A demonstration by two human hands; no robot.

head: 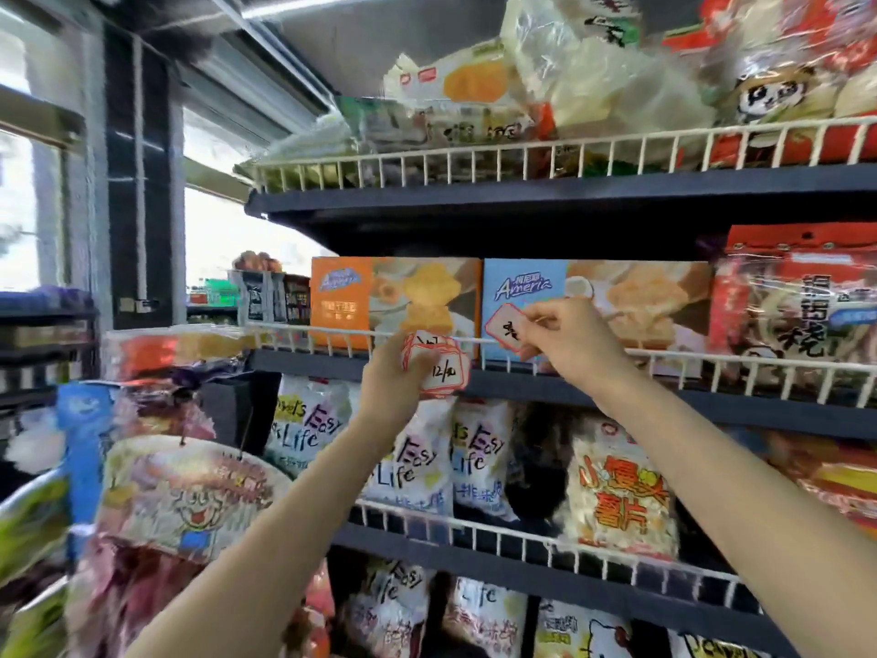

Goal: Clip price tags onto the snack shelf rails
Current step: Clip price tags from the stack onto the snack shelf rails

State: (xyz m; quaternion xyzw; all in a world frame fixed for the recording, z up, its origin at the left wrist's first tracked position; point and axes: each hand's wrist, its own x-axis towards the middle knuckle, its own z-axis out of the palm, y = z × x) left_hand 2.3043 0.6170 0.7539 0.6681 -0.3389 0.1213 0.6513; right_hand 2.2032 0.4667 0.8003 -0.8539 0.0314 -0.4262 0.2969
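Observation:
My right hand (572, 337) pinches a single red-bordered white price tag (507, 327) and holds it against the white wire rail (664, 360) of the middle shelf, in front of a blue Ameria box (527, 287). My left hand (396, 379) grips a small stack of similar price tags (439, 365) just below the same rail, under an orange Ameria box (341, 301). Whether the single tag is clipped on the wire cannot be told.
Snack bags fill the top shelf (522, 87) behind its own wire rail. White Easy Life bags (303, 429) and a yellow-lettered bag (621, 496) stand on the lower shelf. Hanging snack packs (180, 491) crowd the left. A red noodle pack (797, 315) sits right of the boxes.

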